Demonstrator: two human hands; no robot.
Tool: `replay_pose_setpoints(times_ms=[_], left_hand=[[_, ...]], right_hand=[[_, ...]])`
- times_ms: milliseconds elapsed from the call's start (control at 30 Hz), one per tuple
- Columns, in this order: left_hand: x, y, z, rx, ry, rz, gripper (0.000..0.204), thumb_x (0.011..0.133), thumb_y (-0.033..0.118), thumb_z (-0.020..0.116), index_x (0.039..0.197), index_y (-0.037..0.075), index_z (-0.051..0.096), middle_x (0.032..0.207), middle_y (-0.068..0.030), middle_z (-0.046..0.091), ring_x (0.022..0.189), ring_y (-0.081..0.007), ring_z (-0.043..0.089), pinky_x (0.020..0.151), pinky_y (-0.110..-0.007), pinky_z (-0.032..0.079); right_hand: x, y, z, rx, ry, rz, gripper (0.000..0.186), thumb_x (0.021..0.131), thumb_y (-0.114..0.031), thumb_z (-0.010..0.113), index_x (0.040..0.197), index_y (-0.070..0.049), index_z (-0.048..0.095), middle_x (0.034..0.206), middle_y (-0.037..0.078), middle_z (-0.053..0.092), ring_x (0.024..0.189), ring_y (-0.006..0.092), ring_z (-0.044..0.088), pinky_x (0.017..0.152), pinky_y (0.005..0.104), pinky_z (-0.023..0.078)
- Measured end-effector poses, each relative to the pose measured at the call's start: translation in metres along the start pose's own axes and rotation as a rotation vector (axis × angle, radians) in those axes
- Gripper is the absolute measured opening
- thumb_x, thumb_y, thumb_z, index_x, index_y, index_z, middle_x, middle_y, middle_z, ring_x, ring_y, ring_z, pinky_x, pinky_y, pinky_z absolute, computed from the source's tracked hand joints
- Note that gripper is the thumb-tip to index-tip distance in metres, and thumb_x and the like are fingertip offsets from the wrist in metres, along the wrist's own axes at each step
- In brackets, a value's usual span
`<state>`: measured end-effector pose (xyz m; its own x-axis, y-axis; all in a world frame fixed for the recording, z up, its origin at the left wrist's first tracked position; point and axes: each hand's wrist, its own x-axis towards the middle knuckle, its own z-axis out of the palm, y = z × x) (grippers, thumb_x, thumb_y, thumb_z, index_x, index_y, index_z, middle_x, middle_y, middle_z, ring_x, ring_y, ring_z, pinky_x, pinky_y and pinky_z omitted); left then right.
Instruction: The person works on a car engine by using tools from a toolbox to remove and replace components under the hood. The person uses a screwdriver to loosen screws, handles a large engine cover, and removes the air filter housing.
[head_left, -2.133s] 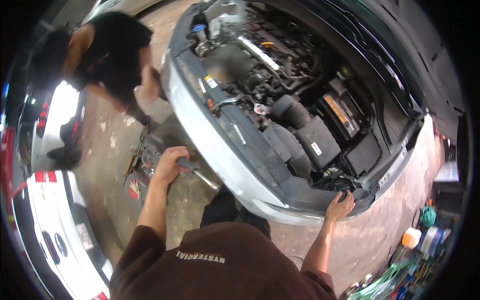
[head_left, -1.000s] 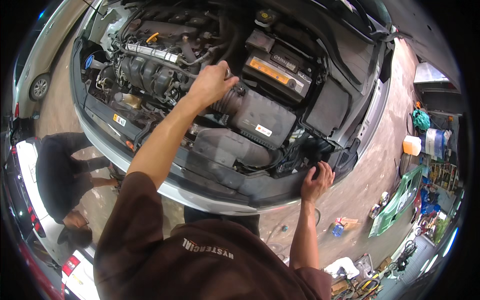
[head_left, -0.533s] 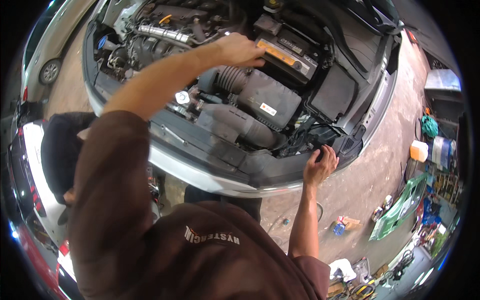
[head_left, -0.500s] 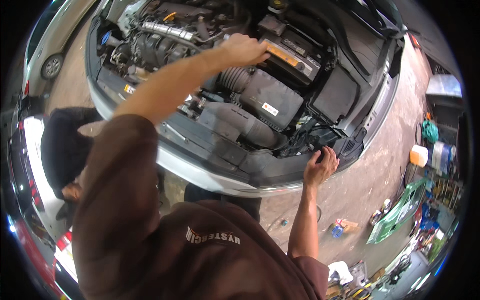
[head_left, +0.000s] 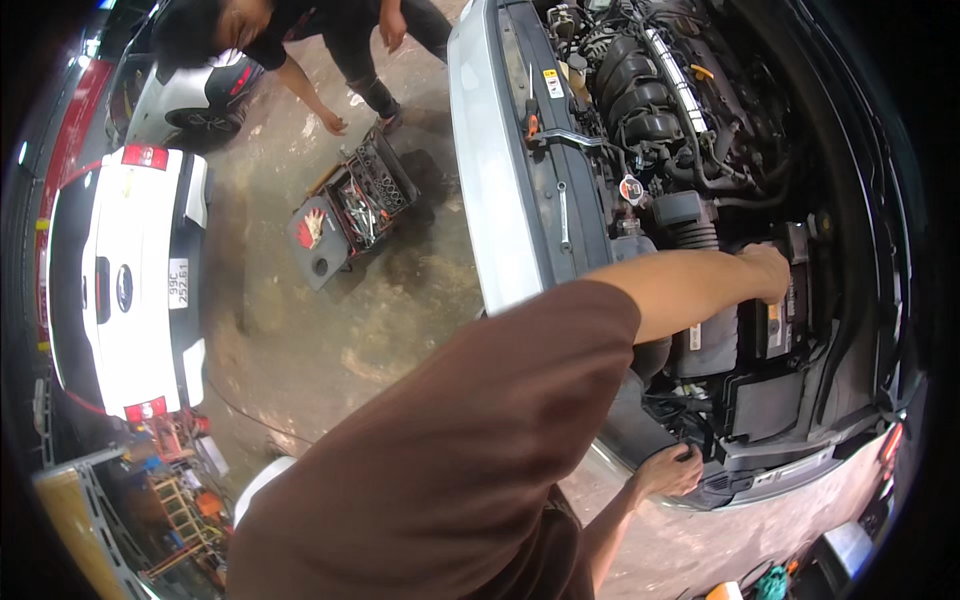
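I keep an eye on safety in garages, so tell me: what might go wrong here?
The straight wrench appears to lie loose on the dark front panel, so a knock might send it down beside the engine.

The left hand reaches in close to the battery; whether it holds anything is hidden, but a metal tool there could short the battery.

Around me lay a patchy brownish floor [head_left: 260,330]; to my left sat a white vehicle [head_left: 145,280] near piled clutter [head_left: 208,503].
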<state>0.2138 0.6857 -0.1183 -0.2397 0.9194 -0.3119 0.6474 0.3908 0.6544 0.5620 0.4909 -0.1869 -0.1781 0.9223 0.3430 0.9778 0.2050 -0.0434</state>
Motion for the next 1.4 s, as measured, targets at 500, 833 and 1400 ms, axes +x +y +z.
replay_pose_setpoints(times_ms=[500,833,1400], left_hand=[[-0.01,0.04,-0.05,0.35,-0.256,-0.148,0.064,0.095,0.06,0.062,0.137,0.013,0.07,0.144,-0.011,0.066,0.136,-0.0331,0.058,0.123,-0.058,0.034],[-0.009,0.028,-0.069,0.86,-0.232,0.117,0.047,0.093,0.021,0.061,0.135,0.001,0.069,0.132,-0.0232,0.071,0.117,-0.0406,0.072,0.103,-0.054,0.056],[0.025,0.011,-0.068,0.466,-0.509,-0.365,0.03,0.099,0.034,0.065,0.11,0.008,0.076,0.11,-0.0142,0.078,0.109,-0.0301,0.075,0.118,-0.072,0.033]], right_hand=[[-0.005,-0.006,-0.007,-0.001,0.015,0.04,0.016,0.092,-0.019,0.068,0.103,-0.009,0.075,0.111,0.008,0.074,0.112,0.031,0.066,0.102,0.0568,0.046],[0.014,-0.008,-0.014,0.145,-0.054,0.208,0.019,0.089,-0.019,0.071,0.106,-0.01,0.073,0.12,0.003,0.073,0.136,0.0289,0.054,0.126,0.0554,0.025],[0.009,-0.011,-0.013,0.173,0.0,0.237,0.018,0.09,-0.017,0.07,0.106,-0.009,0.072,0.119,0.001,0.073,0.133,0.0288,0.057,0.124,0.0557,0.029]])
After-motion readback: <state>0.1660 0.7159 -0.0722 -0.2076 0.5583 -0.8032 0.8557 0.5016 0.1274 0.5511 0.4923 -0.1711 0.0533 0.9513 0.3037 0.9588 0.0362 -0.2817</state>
